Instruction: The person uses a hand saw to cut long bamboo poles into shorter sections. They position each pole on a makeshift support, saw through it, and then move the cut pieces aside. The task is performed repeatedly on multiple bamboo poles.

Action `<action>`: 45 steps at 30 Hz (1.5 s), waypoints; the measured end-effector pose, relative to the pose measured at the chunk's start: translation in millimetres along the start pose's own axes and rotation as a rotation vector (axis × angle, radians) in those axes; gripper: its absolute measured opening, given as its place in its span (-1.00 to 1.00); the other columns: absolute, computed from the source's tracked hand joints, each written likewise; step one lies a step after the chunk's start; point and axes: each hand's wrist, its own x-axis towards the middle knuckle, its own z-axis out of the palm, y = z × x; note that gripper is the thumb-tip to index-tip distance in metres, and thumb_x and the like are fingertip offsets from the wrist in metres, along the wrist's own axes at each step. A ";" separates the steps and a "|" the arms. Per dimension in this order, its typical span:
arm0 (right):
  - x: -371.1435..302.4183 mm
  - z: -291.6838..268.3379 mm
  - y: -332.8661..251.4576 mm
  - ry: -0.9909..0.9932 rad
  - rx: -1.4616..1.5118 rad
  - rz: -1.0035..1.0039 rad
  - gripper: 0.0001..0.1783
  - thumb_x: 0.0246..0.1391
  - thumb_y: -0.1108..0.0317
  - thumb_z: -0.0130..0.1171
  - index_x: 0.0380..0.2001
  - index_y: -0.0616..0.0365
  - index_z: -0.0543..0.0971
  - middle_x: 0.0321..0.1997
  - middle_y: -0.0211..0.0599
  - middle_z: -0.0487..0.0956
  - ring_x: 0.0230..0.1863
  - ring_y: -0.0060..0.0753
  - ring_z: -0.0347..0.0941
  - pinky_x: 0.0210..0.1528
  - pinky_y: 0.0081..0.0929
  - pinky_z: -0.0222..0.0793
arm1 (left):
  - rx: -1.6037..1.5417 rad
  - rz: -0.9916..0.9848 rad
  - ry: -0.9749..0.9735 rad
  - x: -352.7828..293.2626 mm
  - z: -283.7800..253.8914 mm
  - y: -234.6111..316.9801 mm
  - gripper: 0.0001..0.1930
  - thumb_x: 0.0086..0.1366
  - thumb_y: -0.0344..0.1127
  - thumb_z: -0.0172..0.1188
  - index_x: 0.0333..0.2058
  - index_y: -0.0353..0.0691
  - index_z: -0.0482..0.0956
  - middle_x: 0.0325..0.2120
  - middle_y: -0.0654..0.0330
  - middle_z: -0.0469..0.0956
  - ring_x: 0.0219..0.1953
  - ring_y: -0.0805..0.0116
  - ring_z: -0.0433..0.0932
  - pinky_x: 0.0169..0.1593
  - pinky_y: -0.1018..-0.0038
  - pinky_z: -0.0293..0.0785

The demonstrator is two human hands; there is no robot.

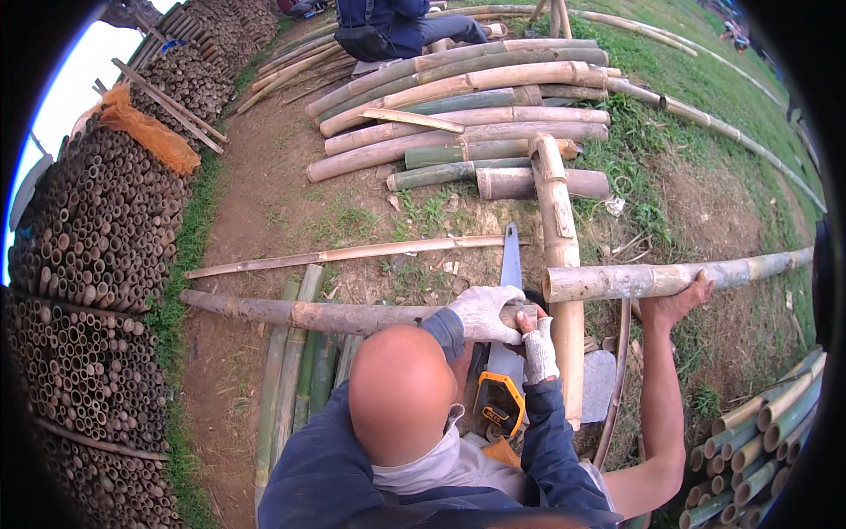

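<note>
Pale bamboo pole (740, 269) laid crosswise over a thick bamboo trunk (557, 220). Bare right arm stretched forward, right hand (683, 298) in a closed grip on the pole near its cut end. Alongside, a co-worker's gloved hands (493, 313) at a handsaw (510, 260).

Soft, even daylight fills the scene, with no hard shadows on the dirt ground (264, 212) ahead of the hands. Far to the upper left of them the sky (66, 79) is blown out to white. A black fisheye rim cuts the corners, and the bamboo poles (458, 88) bow toward it. The centre is sharp; the edges soften slightly.
</note>
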 end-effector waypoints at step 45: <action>88.7 -95.0 -155.2 0.639 -0.873 -0.973 -0.56 0.41 0.22 0.28 0.20 0.28 0.60 -0.23 -0.14 0.63 -0.22 -0.21 0.56 -0.06 -0.21 0.53 | -1.888 -0.530 1.363 -226.0 47.5 -170.4 -0.32 0.36 0.34 0.29 0.23 -0.04 0.56 0.17 0.03 0.67 0.20 -0.10 0.66 0.33 -0.11 0.57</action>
